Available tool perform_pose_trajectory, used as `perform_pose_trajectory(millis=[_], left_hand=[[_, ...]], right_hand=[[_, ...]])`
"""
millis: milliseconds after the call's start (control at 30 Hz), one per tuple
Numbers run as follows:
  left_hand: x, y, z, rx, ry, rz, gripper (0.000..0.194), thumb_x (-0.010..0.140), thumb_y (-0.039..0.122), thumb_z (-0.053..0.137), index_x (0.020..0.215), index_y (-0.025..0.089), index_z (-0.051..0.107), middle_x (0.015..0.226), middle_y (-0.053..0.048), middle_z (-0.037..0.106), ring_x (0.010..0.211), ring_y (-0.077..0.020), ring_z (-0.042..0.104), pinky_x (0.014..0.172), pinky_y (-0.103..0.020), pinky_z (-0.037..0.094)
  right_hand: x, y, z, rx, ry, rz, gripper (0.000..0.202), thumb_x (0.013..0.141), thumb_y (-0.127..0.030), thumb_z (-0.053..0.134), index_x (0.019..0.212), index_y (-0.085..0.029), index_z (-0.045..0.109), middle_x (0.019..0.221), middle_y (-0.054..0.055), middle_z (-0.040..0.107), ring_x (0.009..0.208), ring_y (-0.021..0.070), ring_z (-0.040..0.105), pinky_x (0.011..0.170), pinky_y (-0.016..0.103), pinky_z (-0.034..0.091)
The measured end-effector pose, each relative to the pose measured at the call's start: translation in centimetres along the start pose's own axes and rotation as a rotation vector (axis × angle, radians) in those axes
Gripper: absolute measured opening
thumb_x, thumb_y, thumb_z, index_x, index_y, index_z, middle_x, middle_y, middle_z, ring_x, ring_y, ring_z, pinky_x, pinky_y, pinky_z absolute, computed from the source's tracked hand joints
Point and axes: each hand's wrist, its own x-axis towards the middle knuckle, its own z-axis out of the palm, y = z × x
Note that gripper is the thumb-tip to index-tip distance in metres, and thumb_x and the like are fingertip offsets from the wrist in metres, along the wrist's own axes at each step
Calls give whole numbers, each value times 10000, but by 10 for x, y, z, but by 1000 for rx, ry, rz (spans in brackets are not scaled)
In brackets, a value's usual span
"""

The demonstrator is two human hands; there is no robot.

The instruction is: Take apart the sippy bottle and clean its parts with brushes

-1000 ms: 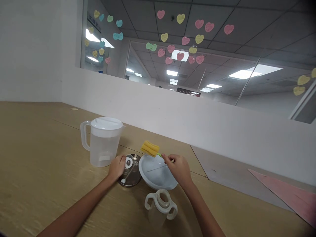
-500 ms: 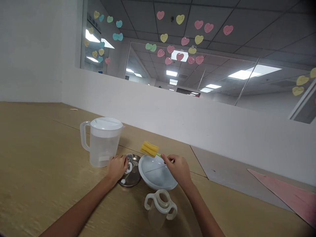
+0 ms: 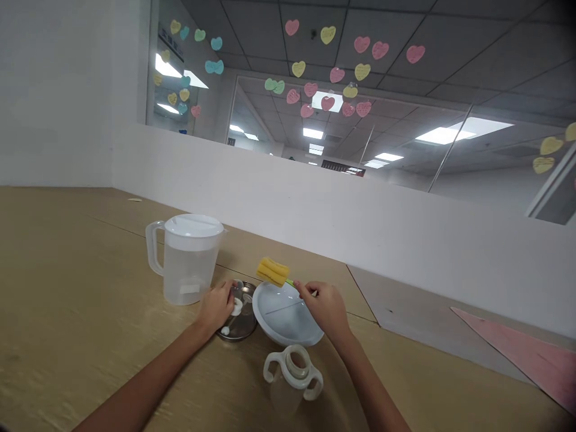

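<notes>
My right hand (image 3: pixel 324 307) is closed round the green handle of a sponge bottle brush (image 3: pixel 273 272). The brush's yellow head is raised over the far rim of a white bowl (image 3: pixel 288 330). My left hand (image 3: pixel 218 307) is at the left side of a round metal tray (image 3: pixel 245 329), its fingers closed at a clear bottle lid (image 3: pixel 239 289). Beside the thumb is a white ring (image 3: pixel 237 307) with a thin straw ending in a white weight (image 3: pixel 225 330). A baby bottle (image 3: pixel 288 384) with two white handles stands uncapped in front of the bowl.
A lidded clear pitcher (image 3: pixel 191 264) stands just behind my left hand. The wooden table (image 3: pixel 90 288) runs back to a white wall (image 3: pixel 279 192) with a window above it. At the right lie a grey panel (image 3: pixel 405 312) and a pink piece (image 3: pixel 517 348).
My left hand has shifted slightly at the tray, its fingertips now farther over the clear lid. The white ring has tilted a little. My right hand and the brush have barely moved.
</notes>
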Motion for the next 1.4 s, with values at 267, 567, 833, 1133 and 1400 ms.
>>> perform_pose_trajectory(millis=[267, 567, 833, 1133, 1400], left_hand=[[0, 4, -4, -17, -61, 0, 279, 820, 43, 436, 1008, 196, 575, 1029, -39, 659, 901, -175, 612, 770, -263, 402], [0, 4, -6, -15, -71, 28, 351, 739, -47, 440, 957, 188, 583, 1005, -40, 637, 913, -174, 584, 796, -272, 383], [2, 1, -1, -38, -76, 77, 329, 738, -58, 432, 835, 194, 620, 944, -27, 638, 885, -166, 583, 767, -255, 374], [2, -4, 1, -44, -83, 40, 280, 844, 73, 393, 761, 177, 639, 848, -33, 680, 787, -154, 619, 688, -235, 379], [-1, 1, 1, 31, -83, 16, 260, 947, 247, 339, 944, 189, 593, 881, -59, 701, 797, -186, 642, 652, -251, 373]], right_hand=[[1, 2, 1, 38, -20, 11, 498, 837, -559, 425, 620, -193, 684, 663, 46, 663, 607, 161, 544, 543, 254, 282], [3, 4, 2, 33, -45, 13, 514, 832, -583, 408, 614, -199, 671, 630, 41, 643, 594, 162, 531, 539, 253, 283], [2, 1, 1, 14, -46, 26, 488, 843, -546, 420, 624, -198, 682, 646, 36, 651, 594, 150, 523, 538, 245, 266], [1, 1, -1, 15, -16, 8, 455, 849, -498, 450, 602, -191, 679, 623, 27, 645, 567, 131, 521, 528, 236, 260], [0, 0, -3, 30, -6, -4, 466, 850, -500, 442, 603, -191, 687, 612, 31, 644, 554, 129, 527, 516, 234, 267]])
